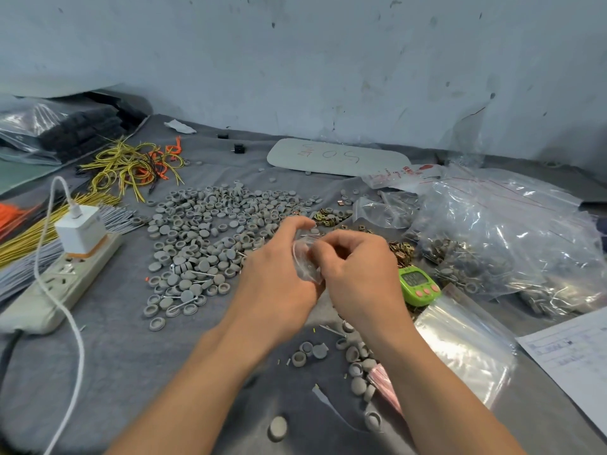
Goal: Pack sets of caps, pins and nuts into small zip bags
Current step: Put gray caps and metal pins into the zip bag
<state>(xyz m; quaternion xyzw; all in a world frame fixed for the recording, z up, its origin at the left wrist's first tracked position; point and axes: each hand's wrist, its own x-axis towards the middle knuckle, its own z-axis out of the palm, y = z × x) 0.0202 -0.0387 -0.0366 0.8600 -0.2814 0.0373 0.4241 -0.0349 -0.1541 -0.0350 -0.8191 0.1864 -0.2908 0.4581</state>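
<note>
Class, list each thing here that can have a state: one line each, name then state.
small zip bag: held between both hands
left hand: pinching the bag
right hand: pinching the bag
white charger: plugged into the power strip
grey caps: loose, spread on the cloth
green timer: lying face up
large plastic bag: filled, crumpled

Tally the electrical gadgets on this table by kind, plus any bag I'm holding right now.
Power strip: 1
White USB charger: 1
Green digital timer: 1
Small zip bag, held between left hand and right hand: 1
Total: 4
</note>
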